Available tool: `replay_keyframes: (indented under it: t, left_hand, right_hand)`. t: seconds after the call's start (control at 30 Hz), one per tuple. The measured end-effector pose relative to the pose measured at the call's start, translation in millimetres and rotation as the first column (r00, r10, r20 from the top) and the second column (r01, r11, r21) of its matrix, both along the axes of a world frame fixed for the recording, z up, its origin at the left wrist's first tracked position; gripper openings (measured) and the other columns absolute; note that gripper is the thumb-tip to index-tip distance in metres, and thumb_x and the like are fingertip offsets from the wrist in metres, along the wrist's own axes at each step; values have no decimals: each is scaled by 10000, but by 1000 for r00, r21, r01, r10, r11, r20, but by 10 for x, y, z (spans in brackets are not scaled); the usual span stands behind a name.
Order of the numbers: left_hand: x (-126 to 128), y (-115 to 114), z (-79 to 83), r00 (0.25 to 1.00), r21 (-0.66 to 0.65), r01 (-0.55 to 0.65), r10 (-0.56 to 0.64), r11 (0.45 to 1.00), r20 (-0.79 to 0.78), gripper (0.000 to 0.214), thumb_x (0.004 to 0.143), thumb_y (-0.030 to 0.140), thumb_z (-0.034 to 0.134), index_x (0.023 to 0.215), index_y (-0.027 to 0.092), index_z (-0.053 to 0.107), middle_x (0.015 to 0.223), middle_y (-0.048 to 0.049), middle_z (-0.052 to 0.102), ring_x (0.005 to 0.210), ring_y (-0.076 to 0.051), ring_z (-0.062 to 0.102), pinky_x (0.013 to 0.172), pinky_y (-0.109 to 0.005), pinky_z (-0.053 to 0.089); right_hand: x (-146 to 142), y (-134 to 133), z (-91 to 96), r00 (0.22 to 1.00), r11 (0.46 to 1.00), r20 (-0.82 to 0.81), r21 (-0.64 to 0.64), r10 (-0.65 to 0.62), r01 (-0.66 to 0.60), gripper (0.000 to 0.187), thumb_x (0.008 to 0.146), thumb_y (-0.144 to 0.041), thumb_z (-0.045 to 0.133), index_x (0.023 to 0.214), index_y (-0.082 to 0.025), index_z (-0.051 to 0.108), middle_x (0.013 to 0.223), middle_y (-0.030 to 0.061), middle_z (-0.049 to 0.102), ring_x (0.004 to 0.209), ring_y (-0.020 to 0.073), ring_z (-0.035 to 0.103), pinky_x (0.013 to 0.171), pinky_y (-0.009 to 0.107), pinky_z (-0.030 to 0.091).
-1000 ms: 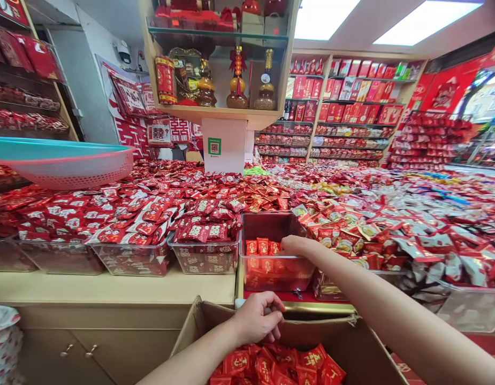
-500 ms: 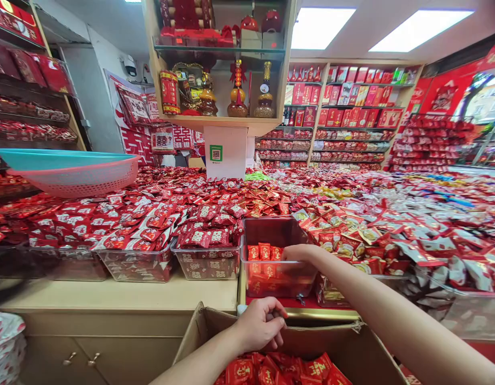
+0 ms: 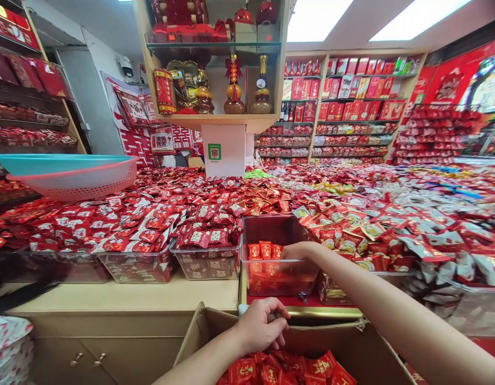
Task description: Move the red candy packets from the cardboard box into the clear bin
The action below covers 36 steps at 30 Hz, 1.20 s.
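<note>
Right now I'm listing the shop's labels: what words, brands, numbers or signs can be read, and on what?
"囍": dark-red packets.
"囍": red-and-white paper decorations hanging behind.
Green QR-code sign: small print unreadable.
Gold-printed red packets in the clear plastic bin and cardboard box: too blurred to read surely.
Gift boxes on the back shelves: too small.
No brand or number is legible.

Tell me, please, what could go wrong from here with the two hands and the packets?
The right hand reaches inside the clear plastic bin, so it might disturb the row of red packets beside it; its fingers are hidden.
The right forearm passes close to the loose packet heap, so a brush could make some slide.
The left hand hangs above the open cardboard box, so its wall could scrape the wrist.
</note>
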State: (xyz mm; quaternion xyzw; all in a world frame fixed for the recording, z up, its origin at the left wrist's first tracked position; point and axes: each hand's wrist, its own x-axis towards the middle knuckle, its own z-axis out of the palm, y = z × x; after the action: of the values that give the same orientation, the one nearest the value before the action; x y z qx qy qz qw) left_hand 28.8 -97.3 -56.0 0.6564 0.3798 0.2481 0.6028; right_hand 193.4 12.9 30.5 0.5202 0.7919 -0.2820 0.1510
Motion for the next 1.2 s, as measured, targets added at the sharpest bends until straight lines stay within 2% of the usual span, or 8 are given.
replay_keyframes:
  t: [0.6, 0.77, 1.03, 1.2]
  left_hand:
    - [7, 8, -12, 1000, 1, 6, -6, 1000, -26, 145, 674, 218, 438, 801, 160, 479, 517, 28, 529, 376, -73, 487, 331, -150, 363]
    - [7, 1, 23, 999, -6, 7, -7, 1000, -43, 142, 674, 218, 446, 793, 151, 485, 462, 34, 514, 367, -76, 487, 335, -147, 362]
    - [5, 19, -33, 1000, -9, 5, -5, 1000, -26, 159, 687, 265, 466, 803, 157, 485, 468, 28, 524, 380, -81, 495, 343, -148, 356]
    - [8, 10, -5, 1000, -6, 5, -5, 1000, -30, 145, 680, 248, 470, 793, 158, 485, 461, 32, 524, 373, -77, 490, 348, -149, 358]
  right_hand:
    - [-37, -39, 87, 997, 998, 58, -42, -48, 51, 361, 661, -447, 524, 771, -131, 658, 689, 40, 619, 564, 145, 530, 498, 236, 385]
    - [-30, -53, 90, 996, 998, 67, -22, -55, 56, 322, 654, -427, 535, 734, -136, 648, 723, 36, 618, 639, 162, 544, 543, 236, 399]
    - [-54, -111, 164, 992, 991, 71, -78, -103, 108, 345, 685, -441, 491, 666, -123, 622, 639, 30, 591, 555, 143, 529, 501, 238, 401]
    - [-65, -113, 161, 995, 994, 59, -61, -81, 85, 334, 673, -440, 514, 652, -121, 608, 665, 34, 589, 599, 148, 532, 531, 234, 400]
